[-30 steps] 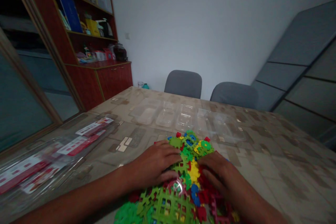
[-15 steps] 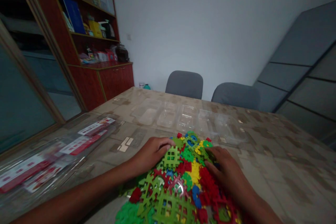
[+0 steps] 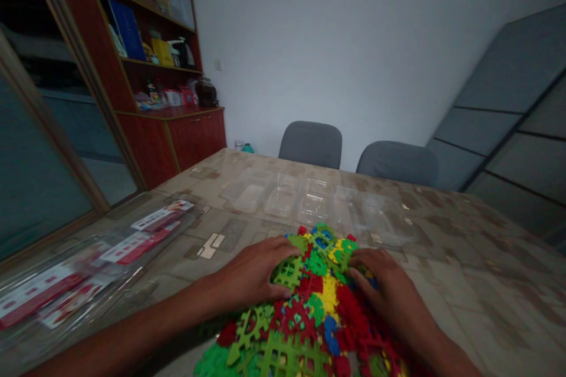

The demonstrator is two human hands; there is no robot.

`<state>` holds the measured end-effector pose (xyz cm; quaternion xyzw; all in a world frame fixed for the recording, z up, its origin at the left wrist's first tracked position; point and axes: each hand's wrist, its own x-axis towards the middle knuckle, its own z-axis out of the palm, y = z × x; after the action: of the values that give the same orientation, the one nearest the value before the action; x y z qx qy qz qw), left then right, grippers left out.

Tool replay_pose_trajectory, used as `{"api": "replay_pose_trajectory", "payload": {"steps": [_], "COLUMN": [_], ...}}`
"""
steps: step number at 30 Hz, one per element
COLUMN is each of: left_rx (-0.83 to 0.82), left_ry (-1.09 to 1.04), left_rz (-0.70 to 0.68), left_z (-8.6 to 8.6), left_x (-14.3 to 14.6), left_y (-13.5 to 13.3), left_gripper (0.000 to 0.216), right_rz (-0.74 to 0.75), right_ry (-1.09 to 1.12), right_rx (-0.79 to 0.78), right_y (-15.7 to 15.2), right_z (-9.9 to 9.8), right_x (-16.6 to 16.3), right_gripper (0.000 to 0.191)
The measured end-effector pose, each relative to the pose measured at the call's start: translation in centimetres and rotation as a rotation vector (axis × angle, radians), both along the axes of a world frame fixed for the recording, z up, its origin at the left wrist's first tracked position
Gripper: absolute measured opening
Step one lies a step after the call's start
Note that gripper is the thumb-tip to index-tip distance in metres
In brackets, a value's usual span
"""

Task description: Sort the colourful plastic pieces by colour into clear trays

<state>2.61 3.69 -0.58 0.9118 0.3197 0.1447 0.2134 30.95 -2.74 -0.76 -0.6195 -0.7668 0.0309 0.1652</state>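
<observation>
A heap of plastic building pieces (image 3: 329, 291) in green, red, yellow and blue lies on the table in front of me. My left hand (image 3: 265, 268) rests at the heap's left side. Its thumb and fingers are spread around a green lattice piece (image 3: 288, 273), which lies on the other pieces. My right hand (image 3: 380, 280) leans on the right edge, its thumb apart from its bent fingers, close to green and blue pieces. Those fingertips are partly hidden among the pieces. Nearer me are a larger green lattice piece (image 3: 294, 356) and a blue piece (image 3: 331, 333).
Clear plastic trays (image 3: 316, 200) stand in a row beyond the heap. Clear packaging with red and white labels (image 3: 128, 247) lies on the left of the table. Two grey chairs (image 3: 310, 144) stand behind, and a red-brown cabinet (image 3: 194, 138) is at the left.
My left hand has opened wider, its thumb moving down toward me. The green lattice piece beside it, more upright before, now lies flatter. My right hand has barely shifted.
</observation>
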Motion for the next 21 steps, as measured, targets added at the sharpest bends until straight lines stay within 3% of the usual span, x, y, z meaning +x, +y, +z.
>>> {"api": "replay_pose_trajectory", "payload": {"steps": [9,15,21], "left_rx": [-0.078,-0.064,-0.017], "left_ry": [-0.023,-0.079,-0.121], "left_rz": [-0.026,-0.053,-0.102], "left_z": [0.2,0.0,-0.7], "left_x": [0.1,0.2,0.2], "left_y": [0.1,0.0,0.5], "left_gripper": [0.077,0.065,0.059], "right_rz": [-0.076,-0.072,-0.008], "right_ry": [0.106,0.247,0.366], "right_rx": [-0.074,-0.052,-0.092], "right_y": [0.5,0.6,0.2], "right_z": [-2.0,-1.7,-0.8], "right_x": [0.5,0.5,0.3], "right_gripper": [0.040,0.056,0.053]}}
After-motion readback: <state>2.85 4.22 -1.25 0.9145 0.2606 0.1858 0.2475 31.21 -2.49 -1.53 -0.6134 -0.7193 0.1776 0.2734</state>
